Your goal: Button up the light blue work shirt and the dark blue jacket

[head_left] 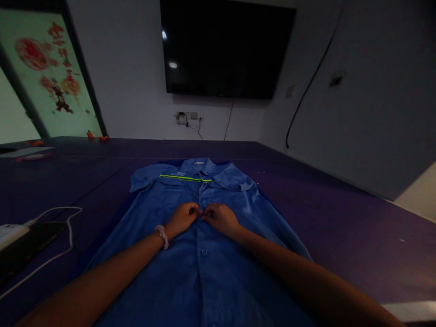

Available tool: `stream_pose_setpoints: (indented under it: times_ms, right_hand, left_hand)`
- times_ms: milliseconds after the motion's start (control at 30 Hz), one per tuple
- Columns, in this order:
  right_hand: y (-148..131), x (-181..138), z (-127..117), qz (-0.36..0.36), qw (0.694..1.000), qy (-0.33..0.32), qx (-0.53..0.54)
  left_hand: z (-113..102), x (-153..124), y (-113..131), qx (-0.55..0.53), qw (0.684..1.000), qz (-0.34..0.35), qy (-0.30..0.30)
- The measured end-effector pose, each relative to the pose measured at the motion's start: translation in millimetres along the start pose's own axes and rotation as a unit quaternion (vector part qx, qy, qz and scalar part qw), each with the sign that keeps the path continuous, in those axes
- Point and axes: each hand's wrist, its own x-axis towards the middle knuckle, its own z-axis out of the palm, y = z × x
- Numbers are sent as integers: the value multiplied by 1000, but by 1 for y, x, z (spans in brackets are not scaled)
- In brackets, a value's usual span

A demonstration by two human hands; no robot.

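Note:
A blue short-sleeved work shirt (170, 268) lies front up and spread out, its collar (200, 165) at the far end. A bright yellow-green stripe (180, 177) crosses its chest. My left hand (182, 217), with a pink scrunchie (162, 236) at the wrist, pinches the shirt's front placket from the left. From the right, my right hand (220, 218) pinches the same spot, the fingertips of both hands nearly meeting. Whatever button lies between the fingers is hidden. Closer to me, a button (204, 251) shows on the placket.
The shirt rests on a dark purple surface (327, 213). At left, a white power strip (13, 235) with a white cable (71, 227) lies by a dark flat object. A large black screen (228, 50) hangs on the wall, with sockets and cords (190, 117) below.

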Motion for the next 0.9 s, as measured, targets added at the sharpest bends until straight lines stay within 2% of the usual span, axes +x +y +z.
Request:
stream_pose_setpoints:
  times_ms: [200, 467, 667, 900]
  right_hand:
    - [-10, -6, 1, 64, 998, 25, 0]
    - [-14, -5, 5, 72, 997, 32, 27]
    - [-5, -1, 10, 45, 998, 21, 35]
    - [-2, 0, 13, 14, 999, 27, 40]
  left_hand:
    - [1, -1, 0, -62, 998, -19, -17]
    - [1, 0, -4, -94, 995, -13, -19]
    - [-3, -2, 2, -38, 998, 11, -40]
    - [-7, -2, 3, 83, 995, 29, -41]
